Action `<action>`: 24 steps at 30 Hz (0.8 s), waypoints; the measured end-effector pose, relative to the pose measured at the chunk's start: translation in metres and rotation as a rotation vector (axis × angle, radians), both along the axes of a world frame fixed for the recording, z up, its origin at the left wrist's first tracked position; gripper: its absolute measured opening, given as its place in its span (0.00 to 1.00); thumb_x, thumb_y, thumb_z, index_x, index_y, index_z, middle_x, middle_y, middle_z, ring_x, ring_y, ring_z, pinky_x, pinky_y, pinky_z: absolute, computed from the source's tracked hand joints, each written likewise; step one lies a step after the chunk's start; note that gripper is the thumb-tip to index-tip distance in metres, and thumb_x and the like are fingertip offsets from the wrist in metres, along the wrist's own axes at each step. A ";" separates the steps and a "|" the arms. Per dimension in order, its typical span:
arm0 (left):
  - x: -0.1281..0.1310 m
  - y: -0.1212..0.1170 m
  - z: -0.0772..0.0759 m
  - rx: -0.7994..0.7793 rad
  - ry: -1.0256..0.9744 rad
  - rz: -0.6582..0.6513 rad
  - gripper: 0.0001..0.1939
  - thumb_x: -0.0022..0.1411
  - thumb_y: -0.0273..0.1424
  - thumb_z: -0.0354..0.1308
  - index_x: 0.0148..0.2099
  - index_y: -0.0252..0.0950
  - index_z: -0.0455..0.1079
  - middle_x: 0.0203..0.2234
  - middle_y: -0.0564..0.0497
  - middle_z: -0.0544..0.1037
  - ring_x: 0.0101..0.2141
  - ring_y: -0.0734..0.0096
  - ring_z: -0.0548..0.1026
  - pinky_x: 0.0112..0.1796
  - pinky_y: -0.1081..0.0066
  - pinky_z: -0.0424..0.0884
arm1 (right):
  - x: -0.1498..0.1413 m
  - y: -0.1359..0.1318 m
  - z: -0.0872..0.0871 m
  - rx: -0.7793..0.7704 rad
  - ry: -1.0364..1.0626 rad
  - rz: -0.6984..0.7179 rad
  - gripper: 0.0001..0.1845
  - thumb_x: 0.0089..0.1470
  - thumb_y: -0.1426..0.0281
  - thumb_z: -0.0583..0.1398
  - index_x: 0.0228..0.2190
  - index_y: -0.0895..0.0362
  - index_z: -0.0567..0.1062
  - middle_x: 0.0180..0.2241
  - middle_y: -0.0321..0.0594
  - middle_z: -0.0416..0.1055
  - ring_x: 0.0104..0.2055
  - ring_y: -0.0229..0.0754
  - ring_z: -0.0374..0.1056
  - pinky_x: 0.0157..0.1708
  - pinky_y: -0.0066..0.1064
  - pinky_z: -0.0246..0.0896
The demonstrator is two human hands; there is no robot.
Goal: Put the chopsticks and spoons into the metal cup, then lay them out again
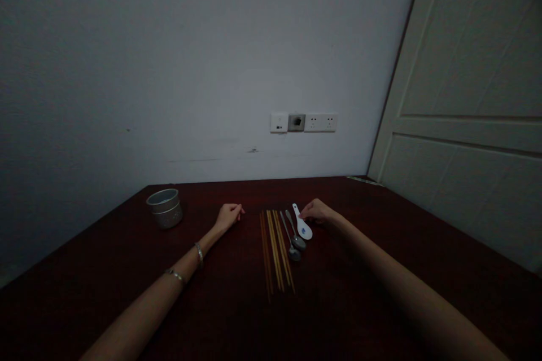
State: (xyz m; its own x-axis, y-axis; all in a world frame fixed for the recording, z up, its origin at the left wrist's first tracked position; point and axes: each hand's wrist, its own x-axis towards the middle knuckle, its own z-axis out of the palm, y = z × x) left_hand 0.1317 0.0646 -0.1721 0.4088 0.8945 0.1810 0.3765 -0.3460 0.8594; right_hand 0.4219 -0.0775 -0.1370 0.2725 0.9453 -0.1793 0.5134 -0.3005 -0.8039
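Observation:
A white ceramic soup spoon (304, 230) with a blue mark in its bowl lies at the right end of a row of utensils. My right hand (317, 211) reaches it from the right, fingertips pinched at the edge of its handle. Beside it are two metal spoons (298, 242), then several chopsticks, light yellow ones (275, 248) and reddish-brown ones (265, 254). Left of the chopsticks, my left hand (228, 215) rests on the table, fingers curled closed with nothing visible in them.
A metal cylindrical holder (165, 208) with small holes stands upright at the table's left. The dark red table (220, 304) meets a pale wall with sockets (320, 122) at the back. A white panelled door (466, 141) is on the right.

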 end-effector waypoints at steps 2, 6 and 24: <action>0.000 -0.001 0.001 0.007 -0.006 -0.001 0.18 0.54 0.40 0.45 0.25 0.32 0.68 0.10 0.57 0.62 0.12 0.80 0.57 0.16 0.78 0.51 | -0.001 0.000 0.000 0.005 0.002 0.001 0.08 0.34 0.69 0.64 0.19 0.62 0.76 0.13 0.33 0.65 0.12 0.27 0.49 0.10 0.21 0.39; -0.001 -0.005 0.004 0.017 -0.009 -0.011 0.18 0.54 0.40 0.45 0.25 0.31 0.68 0.11 0.57 0.63 0.12 0.80 0.57 0.16 0.78 0.51 | -0.003 0.000 0.001 -0.004 -0.008 -0.016 0.08 0.34 0.69 0.64 0.18 0.62 0.76 0.14 0.34 0.65 0.13 0.27 0.50 0.10 0.21 0.39; -0.001 -0.004 0.004 0.025 -0.010 -0.015 0.17 0.54 0.38 0.45 0.24 0.31 0.67 0.11 0.57 0.62 0.12 0.80 0.57 0.17 0.77 0.52 | -0.006 -0.004 0.004 -0.074 -0.013 -0.002 0.09 0.38 0.66 0.63 0.21 0.61 0.75 0.18 0.35 0.68 0.15 0.27 0.55 0.12 0.18 0.44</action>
